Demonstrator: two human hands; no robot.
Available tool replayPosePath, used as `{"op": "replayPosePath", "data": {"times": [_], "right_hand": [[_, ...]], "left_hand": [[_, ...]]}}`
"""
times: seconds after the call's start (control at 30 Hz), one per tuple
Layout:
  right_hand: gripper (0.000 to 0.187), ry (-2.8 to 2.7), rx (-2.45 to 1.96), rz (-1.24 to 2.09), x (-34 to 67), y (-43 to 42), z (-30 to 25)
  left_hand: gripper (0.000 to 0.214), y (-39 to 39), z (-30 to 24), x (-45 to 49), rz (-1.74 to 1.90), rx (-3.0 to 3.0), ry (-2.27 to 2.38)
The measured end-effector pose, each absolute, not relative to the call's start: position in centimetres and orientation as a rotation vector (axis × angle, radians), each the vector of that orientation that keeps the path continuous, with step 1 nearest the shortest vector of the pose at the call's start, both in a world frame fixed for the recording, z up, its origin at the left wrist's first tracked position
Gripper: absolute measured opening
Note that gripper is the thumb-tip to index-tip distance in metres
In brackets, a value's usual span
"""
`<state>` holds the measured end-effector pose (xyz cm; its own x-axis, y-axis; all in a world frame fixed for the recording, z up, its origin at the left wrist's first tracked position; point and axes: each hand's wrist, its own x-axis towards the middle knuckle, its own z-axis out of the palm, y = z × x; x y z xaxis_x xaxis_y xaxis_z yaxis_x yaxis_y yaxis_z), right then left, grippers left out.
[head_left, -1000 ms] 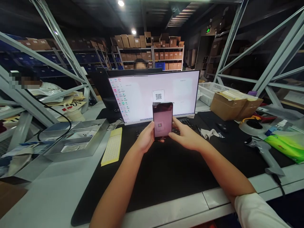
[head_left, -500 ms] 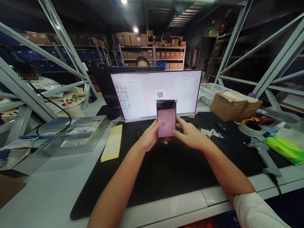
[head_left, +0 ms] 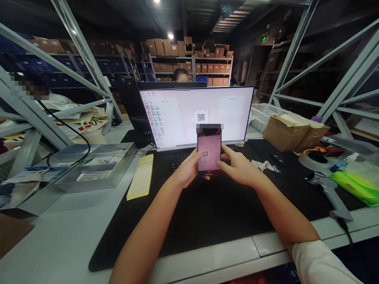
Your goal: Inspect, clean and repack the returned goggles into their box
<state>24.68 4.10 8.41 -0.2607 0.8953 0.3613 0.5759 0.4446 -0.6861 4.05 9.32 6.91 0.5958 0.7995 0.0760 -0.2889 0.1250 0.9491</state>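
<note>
Phone (head_left: 211, 144) slightly rightward above mat (head_left: 204, 213), shelves (head_left: 213, 58) beyond

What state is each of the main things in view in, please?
Phone, screen lit, held in the left hand and right hand.
Monitor, switched on, showing a QR code.
Keyboard, partly hidden.
Handheld scanner, lying unheld.
Silver tray, uncovered, with packets inside.
Yellow pad, lying flat.
Green packet, lying down; opened or sealed, unclear.

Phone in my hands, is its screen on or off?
On. The phone shows a lit, pinkish picture with a small square code; the left hand and right hand hold it.
</note>
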Motion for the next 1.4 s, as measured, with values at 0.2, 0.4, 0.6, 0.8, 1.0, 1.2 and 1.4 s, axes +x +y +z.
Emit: {"op": "replayPosePath", "data": {"times": [0.2, 0.4, 0.6, 0.8, 1.0, 1.2, 1.4], "right_hand": [[0.054, -2.012, -1.329, 0.486, 24.79, 4.32, 8.55], [0.033, -2.058, -1.418, 0.476, 24.91, 4.28, 8.88], [0.035, -2.042, -1.403, 0.438, 25.10, 4.01, 9.17], [0.051, -2.023, -1.370, 0.429, 25.18, 3.80, 9.10], [0.050, -2.015, -1.350, 0.418, 25.08, 3.69, 9.16], [0.046, -2.012, -1.354, 0.405, 25.11, 3.67, 9.27], [0.048, -2.015, -1.352, 0.443, 25.31, 3.68, 9.26]], "left_hand": [[0.049, 9.37, 6.70, 4.21, 0.835, 1.223, 0.597], [0.046, 9.47, 6.32, 4.39, 0.806, 1.306, 0.655], [0.048, 9.51, 6.37, 4.30, 0.797, 1.285, 0.615], [0.058, 9.33, 6.60, 4.29, 0.805, 1.215, 0.567], [0.067, 9.02, 6.50, 4.61, 0.825, 1.244, 0.594], [0.076, 8.70, 6.57, 4.70, 0.820, 1.429, 0.609], [0.070, 8.56, 6.97, 4.92, 0.818, 1.280, 0.601]]}}
